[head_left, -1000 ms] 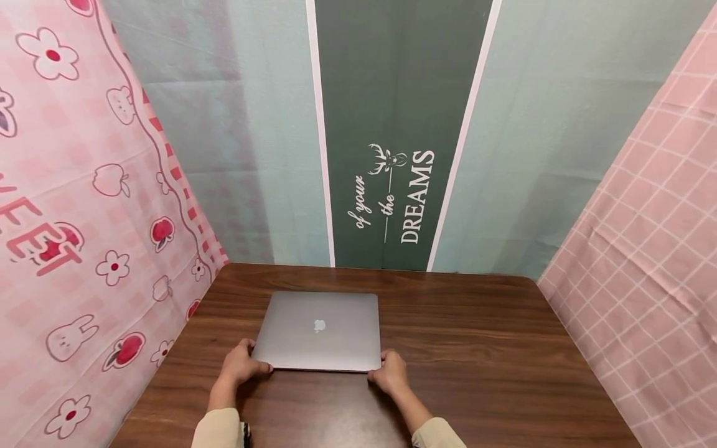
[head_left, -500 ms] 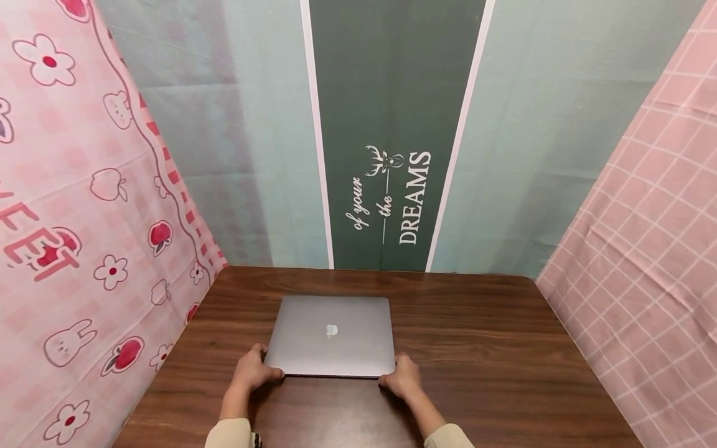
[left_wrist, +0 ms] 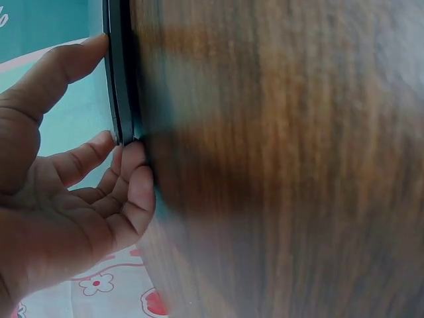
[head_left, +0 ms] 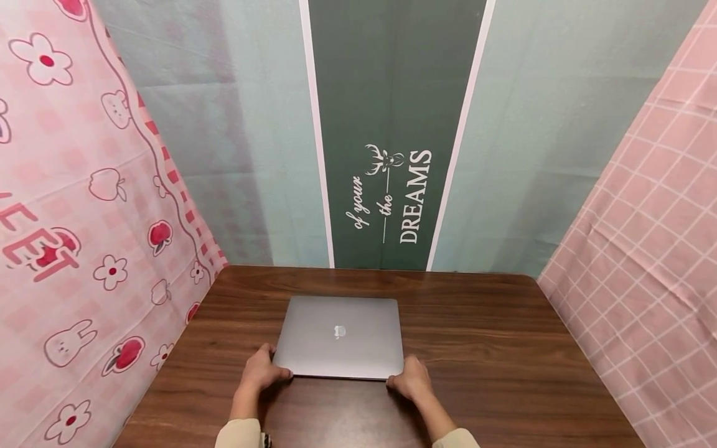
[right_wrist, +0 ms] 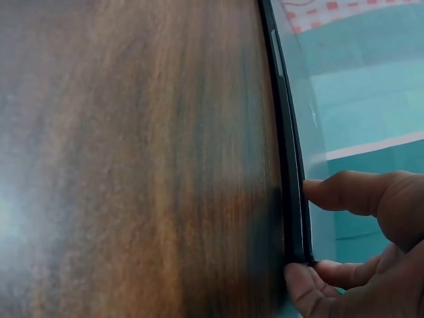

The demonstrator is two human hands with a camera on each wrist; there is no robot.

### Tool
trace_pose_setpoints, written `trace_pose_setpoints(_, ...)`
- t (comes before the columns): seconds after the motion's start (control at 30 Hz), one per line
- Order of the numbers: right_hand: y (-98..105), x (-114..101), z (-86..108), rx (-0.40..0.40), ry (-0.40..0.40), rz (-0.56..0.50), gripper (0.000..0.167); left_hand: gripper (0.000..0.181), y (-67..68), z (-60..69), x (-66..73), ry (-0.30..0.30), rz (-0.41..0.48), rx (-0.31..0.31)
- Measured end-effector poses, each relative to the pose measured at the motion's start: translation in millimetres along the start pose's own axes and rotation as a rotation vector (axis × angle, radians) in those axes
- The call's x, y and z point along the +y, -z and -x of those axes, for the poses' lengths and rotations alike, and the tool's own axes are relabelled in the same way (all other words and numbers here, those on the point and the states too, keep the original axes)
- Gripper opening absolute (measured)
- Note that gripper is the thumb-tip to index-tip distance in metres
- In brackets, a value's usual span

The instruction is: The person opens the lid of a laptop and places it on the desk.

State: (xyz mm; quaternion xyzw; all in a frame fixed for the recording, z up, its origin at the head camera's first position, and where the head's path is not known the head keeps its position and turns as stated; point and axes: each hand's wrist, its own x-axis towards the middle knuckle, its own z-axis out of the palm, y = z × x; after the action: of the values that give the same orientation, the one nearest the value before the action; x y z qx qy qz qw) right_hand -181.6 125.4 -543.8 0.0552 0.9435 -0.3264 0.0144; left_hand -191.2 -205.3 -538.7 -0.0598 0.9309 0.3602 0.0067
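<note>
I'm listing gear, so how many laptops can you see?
1. The closed laptop is on or just over the brown tabletop, its near corners held by the left grip and the right grip. No other shows.

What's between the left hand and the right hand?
The closed laptop: in the head view, its near edge runs from the left hand to the right hand.

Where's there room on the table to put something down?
The biggest bare patch of table is right, between the laptop and the pink grid curtain. A smaller one lies left, toward the flowery curtain, plus a strip behind the laptop. It's crowded at the laptop's near corners, where the left hand and right hand grip.
</note>
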Motion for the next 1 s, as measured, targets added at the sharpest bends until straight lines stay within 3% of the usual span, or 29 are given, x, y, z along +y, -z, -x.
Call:
trace_pose_setpoints(0.37,4.5,8.9,-4.7,0.001,0.025,0.030,0.043,0.063,-5.0,-1.2,4.3,0.008,0.002,-0.018)
trace_pose_setpoints(1.0,33.2,46.6,10.8,0.011,-0.019,-0.033,0.054,0.069,-36.6,8.5,31.7,-0.042,0.006,-0.034)
